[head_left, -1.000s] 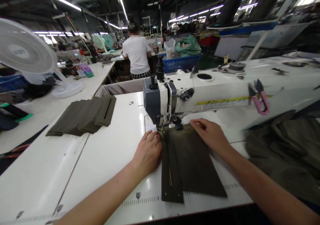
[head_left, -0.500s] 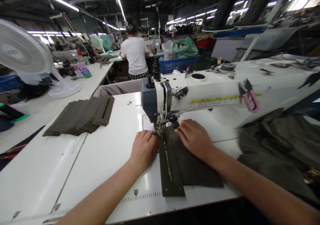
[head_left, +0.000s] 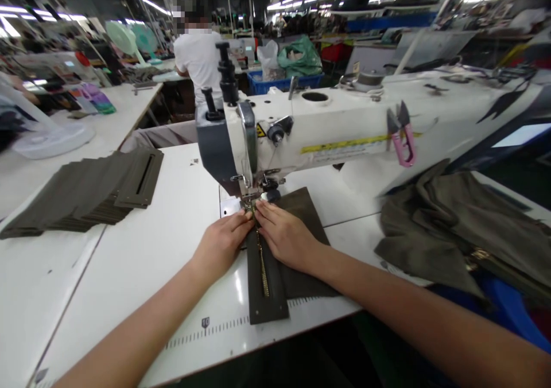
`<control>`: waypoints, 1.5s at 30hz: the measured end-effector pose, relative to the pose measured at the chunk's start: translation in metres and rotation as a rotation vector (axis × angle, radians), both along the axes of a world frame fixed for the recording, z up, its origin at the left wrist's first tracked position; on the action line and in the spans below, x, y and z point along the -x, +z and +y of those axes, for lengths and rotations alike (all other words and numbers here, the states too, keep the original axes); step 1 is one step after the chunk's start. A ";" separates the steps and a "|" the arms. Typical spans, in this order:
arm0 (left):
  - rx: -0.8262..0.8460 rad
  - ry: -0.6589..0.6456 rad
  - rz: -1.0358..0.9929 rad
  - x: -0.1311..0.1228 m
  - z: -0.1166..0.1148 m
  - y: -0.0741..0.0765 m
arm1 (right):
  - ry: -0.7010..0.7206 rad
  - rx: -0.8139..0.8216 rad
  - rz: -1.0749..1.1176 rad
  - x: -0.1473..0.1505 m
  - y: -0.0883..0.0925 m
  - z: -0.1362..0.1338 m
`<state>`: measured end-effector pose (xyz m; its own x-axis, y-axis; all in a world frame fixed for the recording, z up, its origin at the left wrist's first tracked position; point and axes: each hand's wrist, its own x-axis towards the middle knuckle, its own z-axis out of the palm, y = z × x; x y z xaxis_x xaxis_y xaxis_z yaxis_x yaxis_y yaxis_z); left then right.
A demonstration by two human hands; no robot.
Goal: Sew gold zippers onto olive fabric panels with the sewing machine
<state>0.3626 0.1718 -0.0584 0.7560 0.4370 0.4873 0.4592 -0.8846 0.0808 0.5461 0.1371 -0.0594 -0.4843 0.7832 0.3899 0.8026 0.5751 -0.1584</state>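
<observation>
A dark olive fabric piece (head_left: 301,210) with a brass zipper (head_left: 262,267) lies under the presser foot (head_left: 252,196) of a white sewing machine (head_left: 327,132). My left hand (head_left: 221,244) rests on the fabric's left edge, fingers curled, fingertips close to the foot. My right hand (head_left: 286,236) lies flat on the fabric just right of the zipper, fingers stretched toward the needle. Both hands press the piece against the white table (head_left: 142,262).
A stack of olive zipper panels (head_left: 86,193) sits at the left. A heap of olive fabric (head_left: 456,227) lies at the right. Pink thread snips (head_left: 404,138) hang on the machine arm. A person in a white shirt (head_left: 196,61) stands behind; a fan base (head_left: 51,141) far left.
My right hand slid left across the fabric to the zipper beside the foot. My left hand moved closer to the needle. The camera has come nearer and lower.
</observation>
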 end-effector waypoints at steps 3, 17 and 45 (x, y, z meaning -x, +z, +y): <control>-0.008 0.018 0.006 -0.001 0.000 0.001 | 0.006 -0.003 -0.003 -0.001 0.001 0.000; 0.086 0.186 0.090 -0.009 -0.003 0.006 | 0.196 0.016 0.194 -0.013 0.007 0.009; -0.035 0.015 0.012 -0.001 -0.016 0.011 | -0.010 -0.049 0.118 0.003 0.010 -0.051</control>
